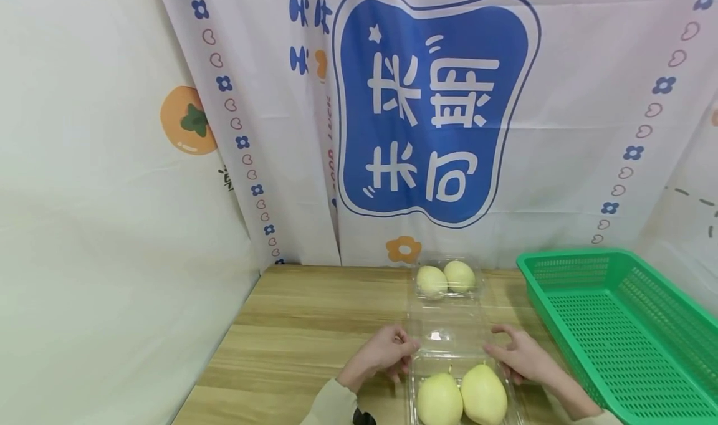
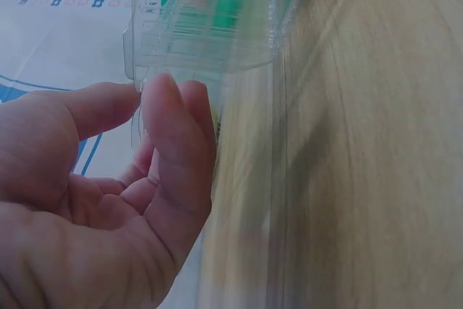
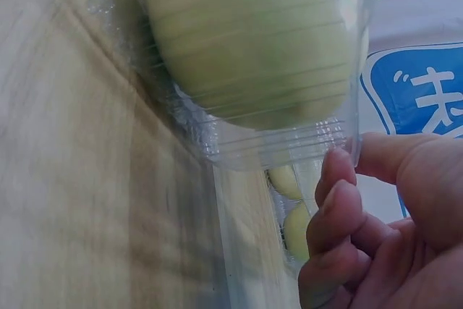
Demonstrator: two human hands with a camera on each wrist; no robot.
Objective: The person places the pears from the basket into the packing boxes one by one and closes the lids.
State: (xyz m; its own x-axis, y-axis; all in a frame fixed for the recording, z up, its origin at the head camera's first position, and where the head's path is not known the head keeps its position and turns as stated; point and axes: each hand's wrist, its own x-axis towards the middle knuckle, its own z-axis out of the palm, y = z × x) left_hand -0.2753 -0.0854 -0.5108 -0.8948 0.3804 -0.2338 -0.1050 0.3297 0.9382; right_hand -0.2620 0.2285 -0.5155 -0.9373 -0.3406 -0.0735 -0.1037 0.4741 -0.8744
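Two pale yellow-green pears point(image 1: 484, 395) sit side by side in a clear plastic fruit box point(image 1: 460, 364) at the front of the table. My left hand point(image 1: 387, 350) pinches the box's far left corner between thumb and fingers; the left wrist view shows the thumb right at the rim. At the far right corner my right hand point(image 1: 523, 355) pinches the plastic edge, thumb on one side and fingertips point(image 3: 338, 164) on the other. A clear plastic lid section point(image 1: 449, 322) stretches behind the front box, between the hands.
Farther back, against the printed curtain point(image 1: 561, 163), stands a second clear box with two more pears point(image 1: 460, 276). A green plastic basket point(image 1: 622, 344) takes up the right side, close to the right forearm. Wooden tabletop point(image 1: 291, 344) spreads to the left.
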